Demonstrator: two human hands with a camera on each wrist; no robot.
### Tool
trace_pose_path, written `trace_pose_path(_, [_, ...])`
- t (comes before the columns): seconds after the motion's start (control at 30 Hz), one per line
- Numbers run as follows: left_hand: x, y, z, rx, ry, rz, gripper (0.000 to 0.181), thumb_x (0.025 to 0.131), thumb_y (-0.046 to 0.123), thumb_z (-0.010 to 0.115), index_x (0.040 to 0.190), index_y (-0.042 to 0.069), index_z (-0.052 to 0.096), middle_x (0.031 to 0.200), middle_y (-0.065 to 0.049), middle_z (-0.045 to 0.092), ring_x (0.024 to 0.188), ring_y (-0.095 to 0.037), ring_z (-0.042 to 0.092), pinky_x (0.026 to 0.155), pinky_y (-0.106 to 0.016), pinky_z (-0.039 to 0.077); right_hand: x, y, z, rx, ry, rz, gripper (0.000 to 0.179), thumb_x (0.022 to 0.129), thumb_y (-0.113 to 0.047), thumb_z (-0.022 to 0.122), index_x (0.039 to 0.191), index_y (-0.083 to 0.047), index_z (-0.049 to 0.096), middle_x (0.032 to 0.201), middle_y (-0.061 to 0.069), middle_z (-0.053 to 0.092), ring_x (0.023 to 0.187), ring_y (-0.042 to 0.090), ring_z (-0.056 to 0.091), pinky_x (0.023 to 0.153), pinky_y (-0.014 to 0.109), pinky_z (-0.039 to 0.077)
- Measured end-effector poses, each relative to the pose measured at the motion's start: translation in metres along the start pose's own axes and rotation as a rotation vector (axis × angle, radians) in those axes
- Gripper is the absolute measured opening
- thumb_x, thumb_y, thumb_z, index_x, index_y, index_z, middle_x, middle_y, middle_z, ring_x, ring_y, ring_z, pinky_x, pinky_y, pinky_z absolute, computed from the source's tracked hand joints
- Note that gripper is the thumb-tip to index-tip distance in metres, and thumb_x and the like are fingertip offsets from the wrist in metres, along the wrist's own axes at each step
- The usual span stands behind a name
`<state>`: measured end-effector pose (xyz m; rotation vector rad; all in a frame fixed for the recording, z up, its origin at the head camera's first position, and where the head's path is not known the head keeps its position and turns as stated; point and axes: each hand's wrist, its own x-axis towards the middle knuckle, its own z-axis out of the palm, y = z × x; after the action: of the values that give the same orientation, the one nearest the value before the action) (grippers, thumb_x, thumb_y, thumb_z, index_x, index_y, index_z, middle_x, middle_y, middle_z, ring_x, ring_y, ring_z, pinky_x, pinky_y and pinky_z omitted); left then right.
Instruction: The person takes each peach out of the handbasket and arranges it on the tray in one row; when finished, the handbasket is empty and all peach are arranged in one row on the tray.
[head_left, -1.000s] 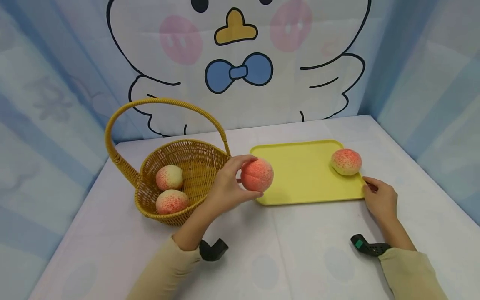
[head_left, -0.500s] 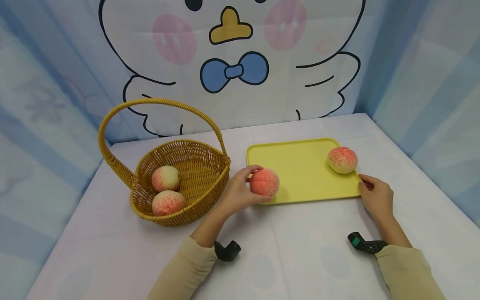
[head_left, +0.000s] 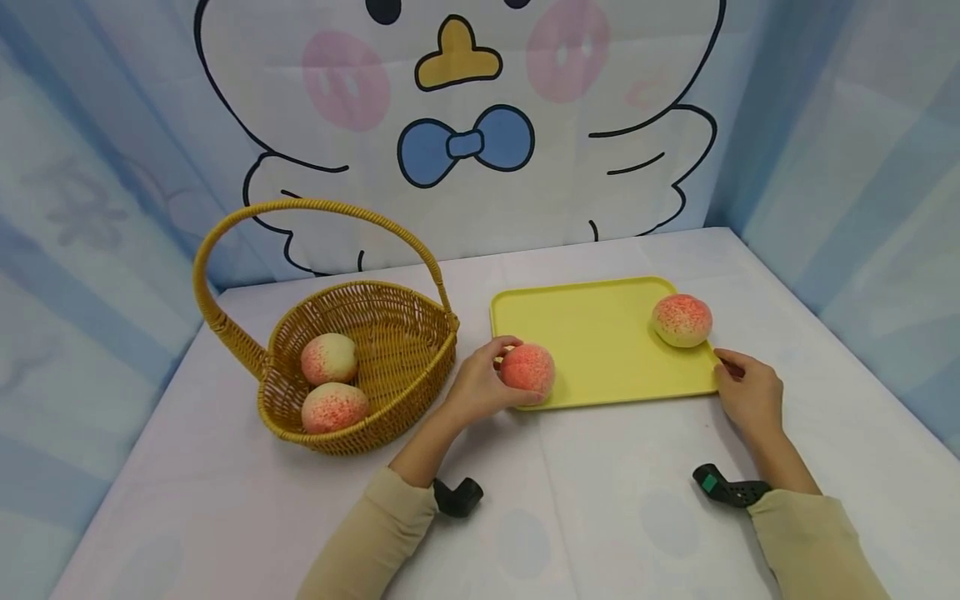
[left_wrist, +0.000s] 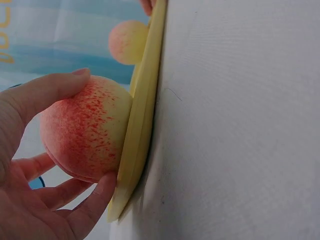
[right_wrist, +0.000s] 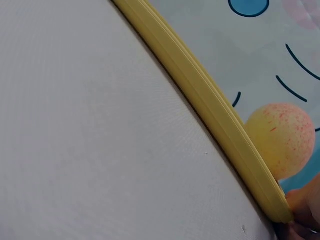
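My left hand [head_left: 480, 387] grips a pinkish-red peach [head_left: 528, 371] at the front left corner of a yellow tray [head_left: 600, 333]. In the left wrist view the thumb lies over one side of that peach [left_wrist: 87, 130] and the fingers curl round the other; its pale side meets the tray's rim [left_wrist: 137, 120]. At the opposite front corner, my right hand [head_left: 752, 393] pinches the tray's edge between thumb and fingers. Just behind those fingers a second peach [head_left: 682, 321], red above and yellowish below, rests on the tray's right side.
A woven basket [head_left: 408, 358] with a tall arched handle stands left of the tray. Inside it, on the left, lie a pale peach [head_left: 330, 358] and a red-speckled peach [head_left: 335, 407]. A printed curtain [head_left: 480, 208] hangs behind the white-covered table [head_left: 600, 517].
My left hand has carried its peach rightward and down from beside the basket onto the tray's left front corner. The right hand keeps its hold on the tray. The head view has shifted slightly.
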<state>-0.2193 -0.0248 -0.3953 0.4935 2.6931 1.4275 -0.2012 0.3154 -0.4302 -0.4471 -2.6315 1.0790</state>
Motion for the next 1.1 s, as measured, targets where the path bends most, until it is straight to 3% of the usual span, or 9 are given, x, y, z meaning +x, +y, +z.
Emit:
trace_pose_path(0.3, [-0.001,-0.001,-0.004,-0.027,-0.029,-0.083,0.072,0.066,0.030,0.083,0.129,0.015,0.050,0.117,-0.007,0.056,0.097,-0.019,0.056,0.076,-0.031,0.048,0.002,-0.002,0.001,-0.006,-0.010,-0.020,0.036,0.093,-0.002,0.042,0.125,0.011,0.049,0.116,0.030,0.053,0.104,0.038,0.050,0.084,0.048,0.044])
trace_pose_path(0.47, [-0.003,0.000,-0.007,-0.035,-0.010,-0.045,0.067,0.070,0.025,0.081,0.129,0.014,0.052,0.124,-0.004,0.054,0.101,-0.022,0.056,0.078,-0.031,0.048,0.002,-0.004,0.001,0.000,-0.013,-0.016,0.036,0.092,-0.002,0.043,0.125,0.011,0.049,0.117,0.030,0.052,0.105,0.039,0.049,0.085,0.048,0.043])
trace_pose_path(0.67, [-0.003,0.000,-0.008,-0.034,0.016,0.029,0.060,0.071,0.017,0.081,0.125,0.010,0.056,0.118,-0.007,0.057,0.102,-0.026,0.057,0.079,-0.033,0.049,0.002,-0.003,0.001,-0.003,-0.019,0.000,0.036,0.093,-0.003,0.042,0.126,0.010,0.048,0.118,0.029,0.052,0.105,0.038,0.049,0.085,0.048,0.044])
trace_pose_path(0.9, [0.010,0.004,-0.001,-0.033,-0.008,-0.014,0.061,0.071,0.018,0.081,0.126,0.014,0.055,0.118,-0.005,0.057,0.102,-0.022,0.057,0.080,-0.030,0.048,0.001,-0.001,0.000,0.000,-0.017,0.016,0.037,0.093,-0.003,0.042,0.126,0.011,0.048,0.119,0.030,0.051,0.106,0.039,0.048,0.086,0.048,0.043])
trace_pose_path(1.1, [0.027,0.011,0.014,-0.039,-0.020,-0.023,0.061,0.071,0.015,0.081,0.126,0.014,0.056,0.118,-0.006,0.057,0.102,-0.021,0.056,0.080,-0.028,0.047,0.000,0.000,-0.001,-0.003,-0.021,0.022,0.037,0.093,-0.004,0.042,0.126,0.010,0.048,0.119,0.029,0.051,0.105,0.038,0.049,0.085,0.047,0.044])
